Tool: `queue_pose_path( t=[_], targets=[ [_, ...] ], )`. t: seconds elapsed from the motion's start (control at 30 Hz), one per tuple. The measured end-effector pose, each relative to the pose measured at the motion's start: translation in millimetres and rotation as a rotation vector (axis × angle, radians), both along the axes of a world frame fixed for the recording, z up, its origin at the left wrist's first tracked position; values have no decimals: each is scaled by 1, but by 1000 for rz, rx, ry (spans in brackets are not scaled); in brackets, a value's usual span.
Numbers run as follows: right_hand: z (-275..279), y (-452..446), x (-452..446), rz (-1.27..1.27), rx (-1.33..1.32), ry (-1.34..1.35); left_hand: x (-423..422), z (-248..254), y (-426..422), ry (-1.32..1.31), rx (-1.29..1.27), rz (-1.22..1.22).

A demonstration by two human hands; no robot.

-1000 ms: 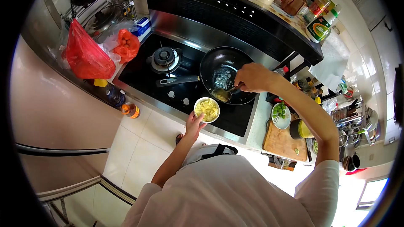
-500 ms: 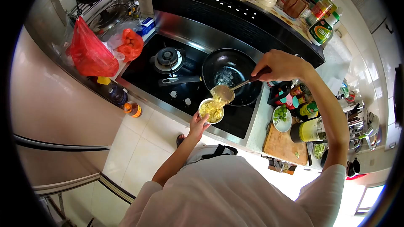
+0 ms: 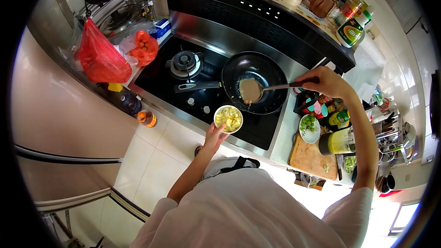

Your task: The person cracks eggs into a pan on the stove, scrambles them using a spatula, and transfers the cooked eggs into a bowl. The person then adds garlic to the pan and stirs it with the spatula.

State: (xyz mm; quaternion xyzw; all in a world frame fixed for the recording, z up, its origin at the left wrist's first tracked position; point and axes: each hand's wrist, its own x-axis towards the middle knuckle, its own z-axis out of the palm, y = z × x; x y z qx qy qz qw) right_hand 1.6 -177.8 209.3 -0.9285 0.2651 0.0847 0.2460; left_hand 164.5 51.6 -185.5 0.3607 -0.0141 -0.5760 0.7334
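Observation:
My left hand [image 3: 214, 138] grips a white bowl [image 3: 240, 122] in front of the wok. Yellow scrambled egg [image 3: 228, 118] fills the bowl. The fingers of my right hand [image 3: 327, 84] are wrapped around the dark handle of a spatula [image 3: 250, 91]. Its broad brownish blade is inside the black wok [image 3: 271, 66], over the near side of the pan's bottom. A few small bits and a wet shine show in the wok, whose handle points left. The bowl is just below the wok's near rim.
A second burner [image 3: 184, 63] sits left of the wok. On the right are a cutting board [image 3: 308, 157], a plate of chopped green pieces [image 3: 308, 128] and several bottles. Red plastic bags [image 3: 103, 57] hang at the left. The range hood [image 3: 229, 4] juts out above the stove.
The spatula has moved from over the bowl back into the wok, and its blade no longer carries egg. My right hand has shifted right and down. The bowl has moved slightly left.

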Motion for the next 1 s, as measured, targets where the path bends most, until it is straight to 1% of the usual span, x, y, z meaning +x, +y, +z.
queue_pose_path(
  t=[0.03, 0.07, 0.13, 0.17, 0.23, 0.27, 0.33, 0.4, 0.5, 0.6, 0.73, 0.8, 0.83, 0.93, 1.0],
  targets=[
    [-2, 2, -6, -58, -19, -9, 3, -2, 4, 23, -2, 8],
    [-10, -1, -14, -19, -117, -33, 6, 0, 9, 45, -5, 14],
    [-47, -11, -32, 51, -315, -80, 16, -1, 21, 59, 17, 35],
    [-66, -12, -40, 131, -505, -137, 21, -3, 28, 53, 41, 55],
    [-77, 6, -40, 109, -596, 25, 30, 0, 41, 26, 105, 128],
    [-83, 14, -41, 100, -638, 107, 37, -9, 47, 38, 106, 162],
    [-99, 26, -49, 104, -643, 125, 57, -38, 56, 63, 109, 233],
    [-113, 44, -51, 112, -636, 154, 77, -46, 63, 79, 117, 290],
    [-136, 69, -39, 98, -693, 152, 107, -57, 66, 86, 130, 374],
    [-172, 63, -19, -20, -725, 65, 137, -69, 67, 87, 132, 424],
    [-178, 61, -7, -223, -685, 2, 181, -83, 69, 70, 143, 477],
    [-185, 61, -4, -245, -710, 0, 201, -93, 69, 52, 150, 499],
    [-189, 60, -3, -259, -724, -2, 210, -96, 68, 117, 142, 523],
    [-204, 58, -3, -276, -713, -34, 230, -100, 59, 197, 214, 584],
    [-199, 71, -11, -283, -687, -23, 239, -95, 52, 235, 264, 601]
  ],
)
